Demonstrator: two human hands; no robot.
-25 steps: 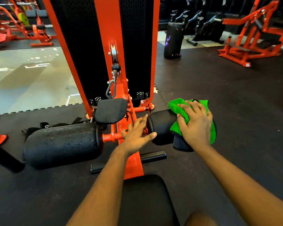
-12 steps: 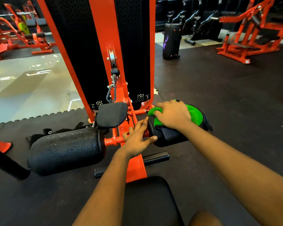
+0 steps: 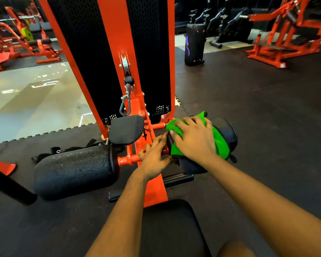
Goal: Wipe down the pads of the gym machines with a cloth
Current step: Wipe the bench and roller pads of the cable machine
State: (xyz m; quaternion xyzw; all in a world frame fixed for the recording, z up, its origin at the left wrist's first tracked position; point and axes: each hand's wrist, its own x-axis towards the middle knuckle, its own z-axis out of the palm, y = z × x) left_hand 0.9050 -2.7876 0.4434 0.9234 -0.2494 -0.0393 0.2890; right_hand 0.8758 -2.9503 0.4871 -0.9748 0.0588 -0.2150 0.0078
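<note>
A green cloth [image 3: 220, 143] is draped over the right black roller pad [image 3: 225, 132] of the orange machine. My right hand [image 3: 195, 138] lies flat on the cloth and presses it onto the pad, near the pad's inner end. My left hand [image 3: 154, 156] rests with spread fingers on the orange bar and the inner face of that pad. The left roller pad [image 3: 74, 169] is covered in droplets, as is the small black pad [image 3: 127, 129] above it. A black seat pad [image 3: 170, 229] lies under my forearms.
The orange frame with black perforated weight guard [image 3: 93, 52] rises straight ahead, a cable clip [image 3: 125, 106] hanging on it. A black speaker [image 3: 195, 45] stands on the rubber floor behind. Orange machines [image 3: 285, 39] sit at the far right and far left. Black straps [image 3: 56, 151] lie left.
My right hand has slid the green cloth from the pad's outer end toward its inner end. The left hand has stayed on the bar.
</note>
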